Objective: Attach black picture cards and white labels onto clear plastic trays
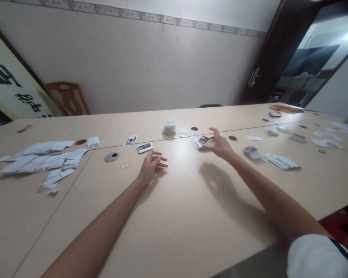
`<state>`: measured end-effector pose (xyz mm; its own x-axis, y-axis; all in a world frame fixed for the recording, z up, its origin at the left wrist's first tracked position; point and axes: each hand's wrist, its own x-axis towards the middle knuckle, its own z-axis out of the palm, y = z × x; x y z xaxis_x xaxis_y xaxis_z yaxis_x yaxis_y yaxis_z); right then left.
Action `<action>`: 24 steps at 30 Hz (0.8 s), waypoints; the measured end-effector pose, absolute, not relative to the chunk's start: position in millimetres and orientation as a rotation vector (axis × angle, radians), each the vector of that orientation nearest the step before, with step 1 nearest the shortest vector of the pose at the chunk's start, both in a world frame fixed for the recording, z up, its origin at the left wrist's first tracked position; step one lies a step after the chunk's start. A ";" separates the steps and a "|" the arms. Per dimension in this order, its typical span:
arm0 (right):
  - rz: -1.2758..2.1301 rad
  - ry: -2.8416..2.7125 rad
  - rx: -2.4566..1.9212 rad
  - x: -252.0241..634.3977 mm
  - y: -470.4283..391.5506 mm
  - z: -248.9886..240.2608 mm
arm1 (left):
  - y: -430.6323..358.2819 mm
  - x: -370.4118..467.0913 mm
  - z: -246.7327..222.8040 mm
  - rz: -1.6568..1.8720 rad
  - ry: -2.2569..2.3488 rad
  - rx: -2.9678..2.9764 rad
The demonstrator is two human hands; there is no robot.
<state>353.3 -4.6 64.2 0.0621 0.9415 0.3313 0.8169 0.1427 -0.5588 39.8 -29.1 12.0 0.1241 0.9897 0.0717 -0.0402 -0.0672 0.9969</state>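
Observation:
My left hand (153, 166) rests low over the table with its fingers loosely apart, holding nothing. Just beyond it lies a white-bordered picture card or small stack of them (145, 147). My right hand (220, 146) is farther out, thumb and forefinger spread around a small dark-pictured card pack (203, 139). This pack sits on or against some white cards (196, 144); whether the thumb touches it is hard to see. Two or so loose picture cards (131, 139) lie to the left. Beyond and between the hands stands a stack of clear packs (169, 127), beside a flat clear piece (184, 133).
Spread white paper slips (46, 160) cover the table's left side. Right of my right arm are a clear-wrapped card stack (252, 153) and fanned white cards (282, 161). A grey cable-hole cover (111, 157) and a red-edged label (125, 166) lie near my left hand.

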 end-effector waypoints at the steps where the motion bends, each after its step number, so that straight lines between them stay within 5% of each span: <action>1: 0.220 -1.730 -1.808 372.9 -7.6 61.1 | -29.0 39.7 12.1 1.181 1.055 1.297; 10: 0.001 -1.027 -2.359 505.6 -30.0 44.1 | -26.2 38.0 10.7 1.140 1.064 1.333; 24: 0.216 -1.053 -2.424 517.8 -29.4 35.3 | -23.1 36.4 6.0 1.118 1.038 1.327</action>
<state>517.8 -29.4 35.3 0.6907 0.7216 0.0469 0.6451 -0.5855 -0.4910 36.4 -23.1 6.0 0.1827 0.9814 0.0591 -0.0134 -0.0576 0.9982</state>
